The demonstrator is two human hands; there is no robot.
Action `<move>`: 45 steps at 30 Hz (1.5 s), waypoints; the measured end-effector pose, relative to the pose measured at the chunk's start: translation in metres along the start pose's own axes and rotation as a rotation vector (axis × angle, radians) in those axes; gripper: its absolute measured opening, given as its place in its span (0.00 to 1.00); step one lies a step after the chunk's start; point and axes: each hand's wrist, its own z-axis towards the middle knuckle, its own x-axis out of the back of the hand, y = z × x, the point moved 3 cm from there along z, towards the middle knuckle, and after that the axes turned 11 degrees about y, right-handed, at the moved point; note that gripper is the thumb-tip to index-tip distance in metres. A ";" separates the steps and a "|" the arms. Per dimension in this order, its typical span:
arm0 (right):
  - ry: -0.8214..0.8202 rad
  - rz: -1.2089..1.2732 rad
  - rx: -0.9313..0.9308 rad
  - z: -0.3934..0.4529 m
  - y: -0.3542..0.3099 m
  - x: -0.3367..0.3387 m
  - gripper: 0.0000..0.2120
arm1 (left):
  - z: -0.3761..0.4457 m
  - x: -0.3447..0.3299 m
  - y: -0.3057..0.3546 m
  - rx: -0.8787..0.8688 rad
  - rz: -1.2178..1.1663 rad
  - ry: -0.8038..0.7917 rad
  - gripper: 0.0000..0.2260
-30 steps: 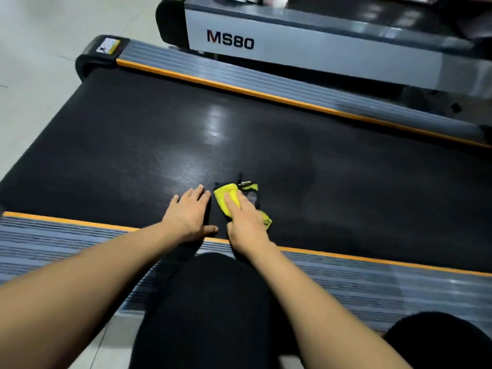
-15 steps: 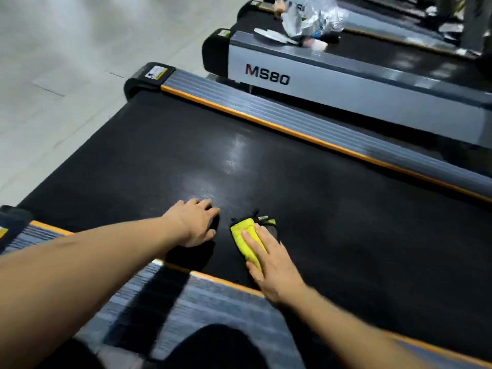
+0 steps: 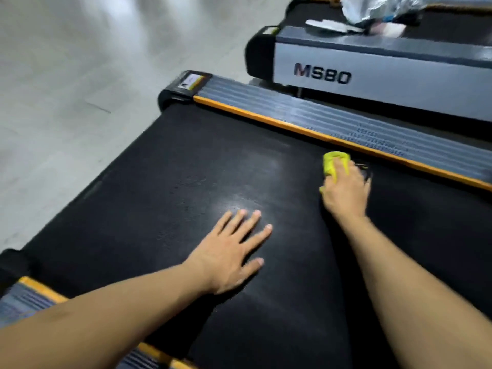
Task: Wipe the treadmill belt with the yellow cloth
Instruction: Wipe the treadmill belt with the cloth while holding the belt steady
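Note:
The black treadmill belt (image 3: pixel 165 198) fills the middle of the view. My right hand (image 3: pixel 346 190) presses the yellow cloth (image 3: pixel 332 162) flat on the belt, close to the far orange-edged side rail (image 3: pixel 346 129). Most of the cloth is hidden under my fingers; only its far end shows. My left hand (image 3: pixel 231 257) lies flat on the belt with fingers spread, nearer to me and to the left of the cloth, holding nothing.
A second treadmill marked MS80 (image 3: pixel 322 74) stands beyond the far rail, with crumpled plastic and paper (image 3: pixel 372 12) on it. Pale floor (image 3: pixel 80 75) lies past the belt's left end. The near side rail (image 3: pixel 34 294) shows at bottom left.
My right hand has slid the cloth across the belt from the near rail to the far rail. My left hand moved further onto the belt and spread flat.

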 end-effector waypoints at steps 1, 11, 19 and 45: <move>0.009 0.039 -0.022 0.012 -0.006 -0.007 0.28 | 0.001 0.000 -0.003 -0.010 -0.014 -0.006 0.30; -0.122 0.119 0.322 0.043 -0.185 -0.068 0.24 | 0.004 -0.006 -0.077 0.406 -0.013 0.290 0.29; -0.020 0.210 0.226 0.028 -0.104 -0.038 0.21 | 0.003 -0.001 -0.082 0.375 -0.049 0.260 0.29; 0.112 0.045 -0.226 -0.046 0.001 0.011 0.26 | -0.001 -0.007 -0.090 0.465 -0.015 0.281 0.34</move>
